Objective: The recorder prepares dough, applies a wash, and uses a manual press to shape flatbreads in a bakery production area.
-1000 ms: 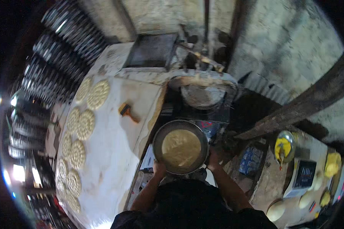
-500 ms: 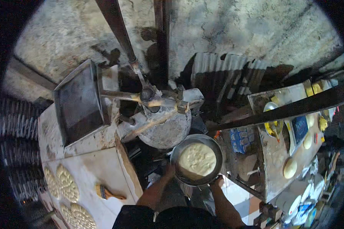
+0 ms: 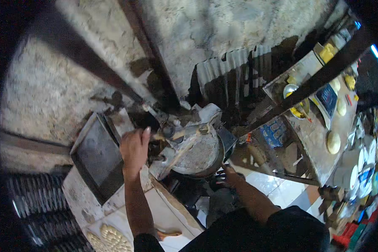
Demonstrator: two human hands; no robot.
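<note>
Round plate, rough and matt

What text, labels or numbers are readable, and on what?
Dark blue-and-white box on the right-hand table: pale printing on its dark face; wording not copied here.
Blue-and-white pack left of that table: any markings too small and blurred to read.
I can make out no other text.

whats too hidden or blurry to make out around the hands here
All in the head view:
Grip of the left hand: hidden by the back of the hand itself.
Contact at the right hand: fingertip side lost in dark shadow.
Whatever lies under the round plate: mostly covered by the plate.
Other end of the orange-handled tool: behind the left arm.
Patterned dough: cut off by the lower edge.
</note>
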